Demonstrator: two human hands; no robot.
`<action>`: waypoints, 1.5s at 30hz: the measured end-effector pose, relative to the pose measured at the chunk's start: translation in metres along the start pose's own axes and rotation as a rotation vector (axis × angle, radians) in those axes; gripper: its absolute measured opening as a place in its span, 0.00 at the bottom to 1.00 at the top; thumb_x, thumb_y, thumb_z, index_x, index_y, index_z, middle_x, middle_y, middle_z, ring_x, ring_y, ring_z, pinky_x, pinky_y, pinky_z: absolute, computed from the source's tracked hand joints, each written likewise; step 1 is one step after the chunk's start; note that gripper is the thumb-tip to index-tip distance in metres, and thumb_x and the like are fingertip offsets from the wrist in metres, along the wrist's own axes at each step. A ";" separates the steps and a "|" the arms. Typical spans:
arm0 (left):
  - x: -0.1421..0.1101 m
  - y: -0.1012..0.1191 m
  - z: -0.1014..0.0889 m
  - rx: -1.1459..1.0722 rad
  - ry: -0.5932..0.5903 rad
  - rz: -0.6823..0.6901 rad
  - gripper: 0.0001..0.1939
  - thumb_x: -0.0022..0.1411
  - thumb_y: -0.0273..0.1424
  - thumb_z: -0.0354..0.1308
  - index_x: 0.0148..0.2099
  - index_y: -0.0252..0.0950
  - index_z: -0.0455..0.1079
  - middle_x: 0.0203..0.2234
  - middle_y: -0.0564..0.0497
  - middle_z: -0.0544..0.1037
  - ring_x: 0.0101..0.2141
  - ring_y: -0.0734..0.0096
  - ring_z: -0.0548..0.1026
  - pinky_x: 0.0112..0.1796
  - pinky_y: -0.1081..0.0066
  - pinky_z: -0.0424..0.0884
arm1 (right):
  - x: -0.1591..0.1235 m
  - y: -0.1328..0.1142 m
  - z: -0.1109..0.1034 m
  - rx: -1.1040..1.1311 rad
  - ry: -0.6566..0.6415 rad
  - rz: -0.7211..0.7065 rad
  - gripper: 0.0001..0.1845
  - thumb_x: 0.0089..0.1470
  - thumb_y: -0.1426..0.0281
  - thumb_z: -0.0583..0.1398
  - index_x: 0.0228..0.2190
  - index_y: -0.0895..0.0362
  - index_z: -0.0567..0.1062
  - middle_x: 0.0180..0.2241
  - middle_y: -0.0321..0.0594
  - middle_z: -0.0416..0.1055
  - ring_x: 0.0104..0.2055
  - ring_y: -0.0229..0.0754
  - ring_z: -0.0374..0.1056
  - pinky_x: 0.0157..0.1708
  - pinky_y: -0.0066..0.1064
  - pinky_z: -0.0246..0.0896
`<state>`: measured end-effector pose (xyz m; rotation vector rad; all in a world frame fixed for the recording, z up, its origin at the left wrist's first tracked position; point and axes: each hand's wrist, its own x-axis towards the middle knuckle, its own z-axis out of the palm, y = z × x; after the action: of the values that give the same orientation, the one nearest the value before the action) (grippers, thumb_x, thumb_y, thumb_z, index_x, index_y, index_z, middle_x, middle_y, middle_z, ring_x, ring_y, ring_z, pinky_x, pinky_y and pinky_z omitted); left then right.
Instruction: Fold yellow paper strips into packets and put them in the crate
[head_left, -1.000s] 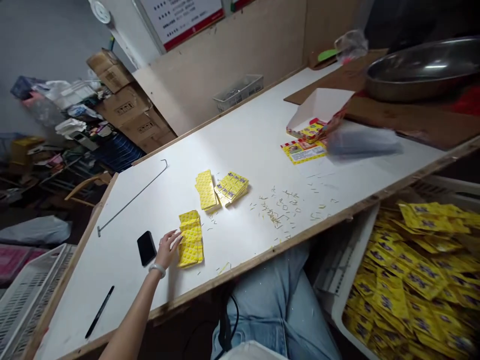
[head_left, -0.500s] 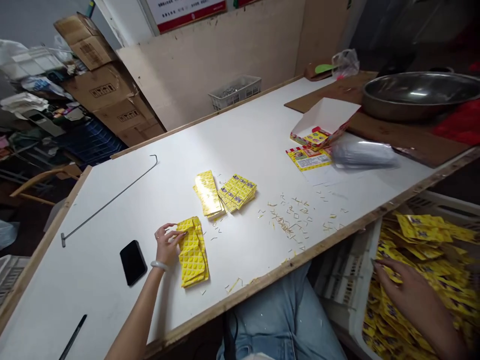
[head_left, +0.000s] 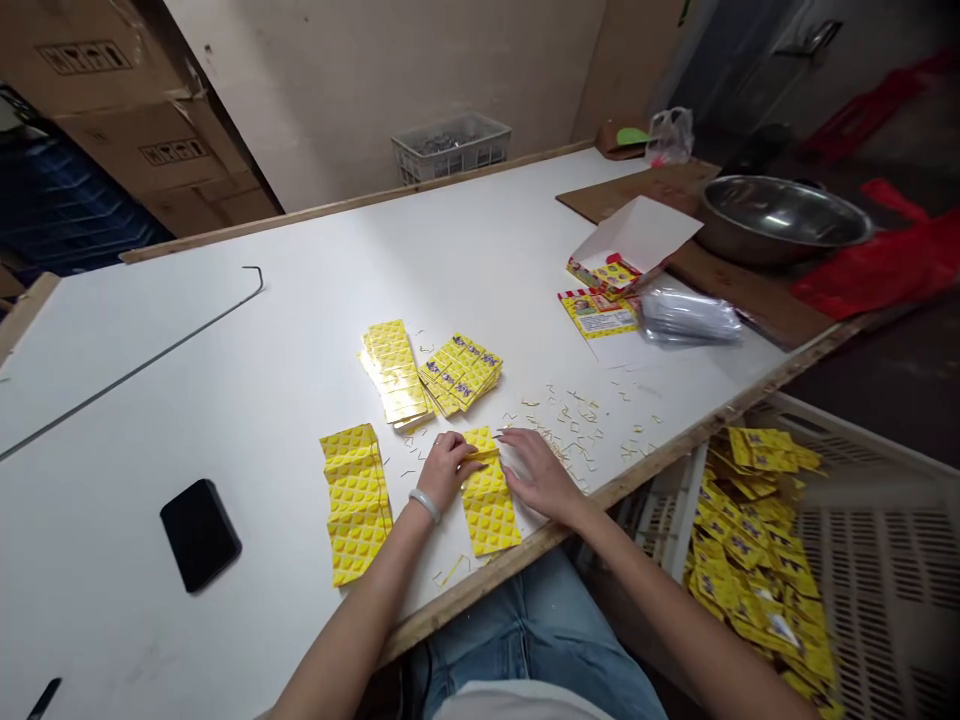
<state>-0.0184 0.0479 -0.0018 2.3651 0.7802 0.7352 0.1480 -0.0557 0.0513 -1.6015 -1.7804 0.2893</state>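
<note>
The yellow patterned strip (head_left: 491, 520) lies between the two hands on the white table (head_left: 300, 300), its long axis running far to near, the far end leaning slightly left and the near end close to the wooden edge (head_left: 439, 618). Both hands are at its far half — the left hand (head_left: 442, 470) against the left side, the right hand (head_left: 541, 478) at the right. The left fingers are bent, their tips on the strip; whether they pinch or only press, I cannot tell. The right thumb and forefinger stand moderately apart at the right side, and a thin dark sliver shows by the forefinger — too small to name, and I cannot tell whether it is held. Fingers cover part of the strip's far half. The left forearm hides the near right corner of the folded yellow stack (head_left: 352, 510), and the pen (head_left: 45, 697) is cut off near left.
</note>
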 end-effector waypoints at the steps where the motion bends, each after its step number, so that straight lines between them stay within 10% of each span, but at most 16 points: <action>1: -0.003 -0.004 0.001 0.000 0.000 -0.003 0.08 0.58 0.35 0.60 0.40 0.38 0.72 0.35 0.47 0.69 0.37 0.65 0.67 0.39 0.65 0.68 | 0.002 0.001 0.006 -0.002 -0.021 -0.009 0.21 0.52 0.74 0.55 0.49 0.55 0.65 0.49 0.47 0.65 0.54 0.47 0.59 0.53 0.45 0.58; 10: 0.000 -0.005 -0.002 -0.009 0.032 0.064 0.07 0.63 0.28 0.52 0.35 0.37 0.71 0.32 0.48 0.68 0.35 0.66 0.66 0.36 0.64 0.66 | -0.024 0.006 0.016 -0.010 0.069 0.096 0.18 0.54 0.74 0.55 0.48 0.56 0.65 0.45 0.45 0.67 0.49 0.46 0.61 0.49 0.43 0.58; 27: -0.003 -0.009 0.004 0.104 0.056 0.050 0.06 0.61 0.28 0.53 0.35 0.38 0.71 0.32 0.49 0.68 0.35 0.66 0.66 0.36 0.65 0.67 | 0.018 0.028 0.044 0.043 -0.071 -0.022 0.02 0.50 0.73 0.61 0.29 0.58 0.72 0.32 0.39 0.66 0.39 0.41 0.60 0.40 0.32 0.55; 38: -0.003 -0.003 0.001 0.088 0.069 0.012 0.05 0.60 0.25 0.53 0.31 0.37 0.65 0.31 0.50 0.67 0.34 0.66 0.66 0.36 0.65 0.67 | 0.019 0.020 0.049 0.054 -0.033 0.166 0.07 0.51 0.66 0.62 0.30 0.57 0.72 0.32 0.39 0.67 0.39 0.41 0.61 0.40 0.32 0.55; 45: -0.001 -0.005 0.003 0.082 0.110 -0.062 0.07 0.59 0.29 0.54 0.30 0.38 0.60 0.34 0.49 0.67 0.34 0.67 0.68 0.35 0.66 0.69 | 0.042 0.021 0.042 0.091 -0.263 0.438 0.10 0.50 0.62 0.62 0.30 0.55 0.79 0.32 0.39 0.72 0.38 0.41 0.65 0.38 0.31 0.56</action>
<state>-0.0188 0.0499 -0.0072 2.3769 0.9427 0.8271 0.1386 0.0005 0.0235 -1.9465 -1.5546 0.8063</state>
